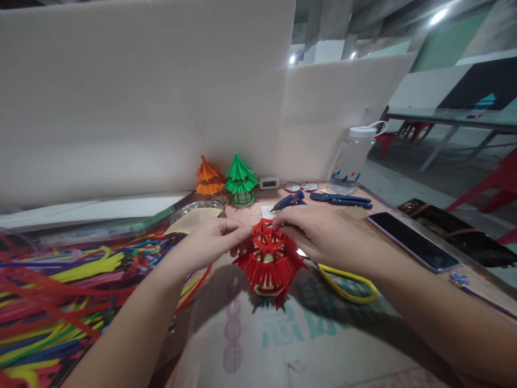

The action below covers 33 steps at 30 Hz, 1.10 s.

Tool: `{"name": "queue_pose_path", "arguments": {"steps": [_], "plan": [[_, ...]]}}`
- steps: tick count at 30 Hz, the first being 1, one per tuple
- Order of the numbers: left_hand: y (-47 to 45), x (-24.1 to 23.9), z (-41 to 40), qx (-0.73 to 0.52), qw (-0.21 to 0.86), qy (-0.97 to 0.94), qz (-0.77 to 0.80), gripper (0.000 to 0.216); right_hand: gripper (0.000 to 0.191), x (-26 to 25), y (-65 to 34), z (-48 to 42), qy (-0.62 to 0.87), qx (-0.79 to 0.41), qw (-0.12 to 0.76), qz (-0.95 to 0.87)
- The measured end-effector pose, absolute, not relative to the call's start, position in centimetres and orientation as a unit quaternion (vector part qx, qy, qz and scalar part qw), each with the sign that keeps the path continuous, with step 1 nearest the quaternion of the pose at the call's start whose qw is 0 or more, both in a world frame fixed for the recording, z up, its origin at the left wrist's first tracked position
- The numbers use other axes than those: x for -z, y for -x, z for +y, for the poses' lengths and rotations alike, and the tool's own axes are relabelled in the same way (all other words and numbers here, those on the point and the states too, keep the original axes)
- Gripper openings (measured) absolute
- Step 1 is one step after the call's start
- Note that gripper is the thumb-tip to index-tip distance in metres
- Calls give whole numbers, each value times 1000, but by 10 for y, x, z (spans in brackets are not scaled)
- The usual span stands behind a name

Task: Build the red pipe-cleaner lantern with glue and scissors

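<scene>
A red pipe-cleaner model [270, 264] stands on the work surface in front of me, with a fringed skirt around an open frame. My left hand [220, 237] pinches its upper left edge between thumb and fingers. At the upper right, my right hand [313, 231] closes its fingers on the top of the frame; the fingertips are partly hidden. Just behind sits a blue hot-glue gun [290, 201]. Yellow-handled scissors [347, 285] lie beneath my right forearm, their blades mostly covered. Farther back are two finished-looking tiered models, one orange [209, 178] and one green [241, 179].
Loose colourful pipe cleaners [72, 291] fill the left side. A metal bowl [197, 207] sits behind my left hand. Toward the right are blue pliers [341, 200], a water bottle [350, 161] and a phone [412, 241]. A pale panel [141, 102] rises behind.
</scene>
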<state>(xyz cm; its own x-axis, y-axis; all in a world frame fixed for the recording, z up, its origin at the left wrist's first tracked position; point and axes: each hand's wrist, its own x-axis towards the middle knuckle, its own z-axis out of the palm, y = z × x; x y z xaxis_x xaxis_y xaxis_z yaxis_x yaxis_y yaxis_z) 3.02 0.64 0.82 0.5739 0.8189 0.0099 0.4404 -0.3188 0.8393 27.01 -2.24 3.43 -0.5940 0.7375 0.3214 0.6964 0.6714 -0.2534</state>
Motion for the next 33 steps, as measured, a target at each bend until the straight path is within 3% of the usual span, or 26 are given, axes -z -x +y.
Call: {"name": "queue_pose_path", "arguments": {"steps": [13,20,25,33], "plan": [[-31,-4,8,-231,463,-756,402,54,20,-37,-276,-18,422,-81,185,-884],[-29,-8,8,-208,354,-782,470,53,23,-34,-294,-5,440,-113,211,-866],[-33,-10,5,-223,345,-779,474,52,17,-31,-289,-6,358,-151,279,-878],[-28,-10,6,-194,436,-778,409,40,24,-25,-274,-14,303,-49,309,-900]]}}
